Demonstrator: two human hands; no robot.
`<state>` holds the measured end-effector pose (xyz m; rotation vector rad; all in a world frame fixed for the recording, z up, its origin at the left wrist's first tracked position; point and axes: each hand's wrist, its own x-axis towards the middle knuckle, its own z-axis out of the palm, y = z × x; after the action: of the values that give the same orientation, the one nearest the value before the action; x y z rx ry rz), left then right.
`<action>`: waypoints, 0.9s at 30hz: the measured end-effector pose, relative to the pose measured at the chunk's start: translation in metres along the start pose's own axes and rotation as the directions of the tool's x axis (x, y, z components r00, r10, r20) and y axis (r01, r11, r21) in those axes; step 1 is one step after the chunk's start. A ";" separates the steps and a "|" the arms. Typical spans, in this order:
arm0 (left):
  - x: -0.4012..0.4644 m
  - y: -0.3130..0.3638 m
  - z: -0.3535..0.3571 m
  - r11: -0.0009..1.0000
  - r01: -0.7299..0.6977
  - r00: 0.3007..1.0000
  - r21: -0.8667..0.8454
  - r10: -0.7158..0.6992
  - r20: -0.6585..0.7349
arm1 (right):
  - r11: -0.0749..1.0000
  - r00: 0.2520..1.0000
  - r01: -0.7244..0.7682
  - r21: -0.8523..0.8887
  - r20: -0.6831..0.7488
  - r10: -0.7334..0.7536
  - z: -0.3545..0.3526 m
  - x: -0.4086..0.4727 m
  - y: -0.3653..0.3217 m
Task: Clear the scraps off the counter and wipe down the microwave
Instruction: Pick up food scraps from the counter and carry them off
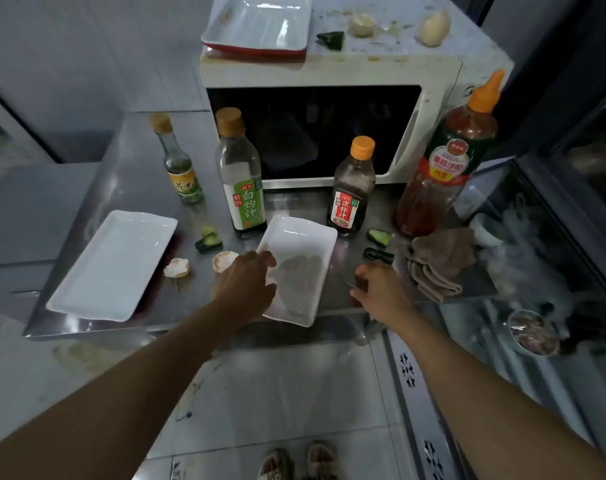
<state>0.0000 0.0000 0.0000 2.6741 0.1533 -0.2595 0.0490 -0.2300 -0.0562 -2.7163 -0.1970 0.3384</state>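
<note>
Head view: left hand (249,275) laid on the near-left rim of the small white tray (299,268), likely steadying it as a catch-all for scraps; fingers (267,258) only loosely bent over the edge, no firm grip visible. Right hand (381,289) low on the worktop (128,147) at 3 o'clock of the tray, curled, perhaps around something thin; cannot tell. Eggshells (200,265) at 9 o'clock, cucumber ends (379,236) at 2 o'clock. Microwave (433,95) at 12 o'clock, littered on top, unwiped; cloth (440,265) folded nearby.

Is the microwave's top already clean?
No. The microwave top carries eggshells, a cucumber piece and scattered crumbs.
</note>
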 end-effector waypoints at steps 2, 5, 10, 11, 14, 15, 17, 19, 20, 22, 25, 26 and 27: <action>0.003 -0.002 0.000 0.999 0.032 0.999 -0.015 -0.032 -0.028 | 1.000 1.000 -0.011 -0.011 -0.023 0.011 0.002 0.004 0.000; 0.002 -0.006 0.002 0.998 0.070 0.997 -0.006 -0.070 -0.030 | 0.998 1.000 0.002 -0.058 -0.022 -0.003 0.007 0.008 0.000; -0.005 -0.013 0.003 0.992 0.126 0.990 0.011 -0.125 -0.061 | 0.995 0.998 0.054 -0.086 -0.035 -0.057 0.011 0.015 0.005; -0.007 -0.014 0.003 0.991 0.135 0.989 0.018 -0.133 -0.066 | 0.994 0.998 0.060 -0.086 -0.030 -0.063 0.011 0.015 0.005; -0.013 -0.017 0.002 0.984 0.173 0.983 0.051 -0.169 -0.077 | 0.996 0.996 0.082 -0.046 -0.014 -0.083 0.009 0.017 0.004; -0.016 -0.018 0.002 0.981 0.186 0.980 0.061 -0.180 -0.086 | 0.996 0.996 0.085 -0.023 -0.015 -0.085 0.007 0.017 0.001; -0.021 -0.020 -0.001 0.974 0.214 0.974 0.077 -0.207 -0.091 | 0.993 0.993 0.113 0.016 -0.039 -0.112 0.002 0.019 -0.004; -0.027 -0.023 -0.005 0.967 0.243 0.968 0.072 -0.237 -0.087 | 0.987 0.987 0.154 0.055 -0.056 -0.151 -0.006 0.018 -0.012; -0.031 -0.025 -0.009 0.962 0.265 0.962 0.062 -0.259 -0.090 | 0.978 0.981 0.190 0.085 -0.065 -0.185 -0.009 0.018 -0.018; -0.037 -0.030 -0.014 0.954 0.294 0.952 0.049 -0.288 -0.104 | 0.959 0.968 0.247 0.138 -0.081 -0.238 -0.016 0.018 -0.029; -0.049 -0.041 -0.024 0.937 0.347 0.930 0.026 -0.341 -0.137 | 0.931 0.941 0.339 0.135 -0.046 -0.336 -0.023 0.021 -0.055; -0.053 -0.045 -0.028 0.932 0.362 0.923 0.020 -0.356 -0.145 | 0.924 0.932 0.361 0.129 -0.030 -0.360 -0.024 0.022 -0.065; -0.057 -0.050 -0.031 0.927 0.374 0.917 0.014 -0.368 -0.155 | 0.916 0.925 0.378 0.131 -0.017 -0.380 -0.024 0.023 -0.074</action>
<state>-0.0585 0.0542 0.0182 2.6890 0.7155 -0.1775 0.0704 -0.1670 -0.0094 -2.4736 -0.6692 0.2387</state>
